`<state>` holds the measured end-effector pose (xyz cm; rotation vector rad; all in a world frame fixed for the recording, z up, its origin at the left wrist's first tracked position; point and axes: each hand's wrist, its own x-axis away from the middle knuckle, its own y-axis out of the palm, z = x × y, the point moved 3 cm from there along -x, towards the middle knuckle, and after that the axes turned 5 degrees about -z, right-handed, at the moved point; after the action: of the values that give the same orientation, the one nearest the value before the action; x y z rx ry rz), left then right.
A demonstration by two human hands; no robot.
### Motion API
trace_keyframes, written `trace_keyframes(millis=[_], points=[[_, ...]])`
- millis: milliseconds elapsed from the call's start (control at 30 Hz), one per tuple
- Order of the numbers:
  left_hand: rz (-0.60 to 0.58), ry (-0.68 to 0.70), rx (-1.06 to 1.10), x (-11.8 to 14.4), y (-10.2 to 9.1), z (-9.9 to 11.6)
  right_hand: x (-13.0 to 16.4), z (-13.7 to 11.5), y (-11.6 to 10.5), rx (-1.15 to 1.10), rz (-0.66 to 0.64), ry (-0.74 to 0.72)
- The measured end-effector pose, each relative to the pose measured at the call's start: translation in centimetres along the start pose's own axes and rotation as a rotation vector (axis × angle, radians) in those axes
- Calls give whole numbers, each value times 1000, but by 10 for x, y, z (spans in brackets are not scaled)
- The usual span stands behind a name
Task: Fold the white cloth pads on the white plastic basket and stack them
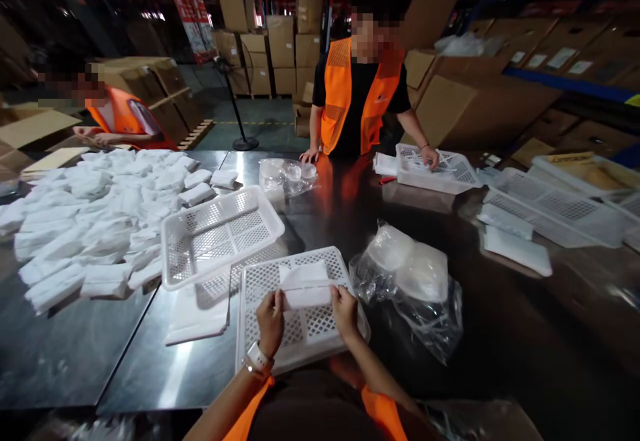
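Observation:
My left hand (271, 321), with a white watch on its wrist, pinches the left end of a white folded packet (306, 296). At the other end, the fingers of my right hand (345, 311) are closed on the same packet. The packet is stretched level between both hands, its upper flap standing away from me. Beneath it lies a white lattice plastic basket (244, 324); whether it is upright or overturned I cannot tell. Another white basket (173, 254) stands just beyond, to the left. Flat white sheets (197, 321) lie partly under that basket.
A large heap of white wrapped packets (105, 207) covers the table's left side. Clear plastic bags with rounded white pieces (423, 271) lie right. Across the table, a person in an orange vest (337, 97) reaches into a basket (445, 184). Another person (123, 117) works far left.

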<state>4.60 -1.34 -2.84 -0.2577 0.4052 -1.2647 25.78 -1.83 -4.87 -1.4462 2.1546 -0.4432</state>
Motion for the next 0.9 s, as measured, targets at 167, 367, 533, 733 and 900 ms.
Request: trace_keyframes(millis=[167, 367, 533, 733, 900], points=[[-74, 54, -105, -9, 3, -7, -9, -2, 3, 244, 18, -50], [-84, 68, -235, -5, 1, -17, -9, 6, 8, 402, -8, -115], [-135, 83, -288, -12, 4, -22, -9, 14, 11, 530, -80, -131], [-276, 113, -566, -27, -2, -10, -19, 1, 1, 671, -34, -163], [-346, 599, -609, -13, 23, 6, -12, -16, 31, 559, -176, -585]])
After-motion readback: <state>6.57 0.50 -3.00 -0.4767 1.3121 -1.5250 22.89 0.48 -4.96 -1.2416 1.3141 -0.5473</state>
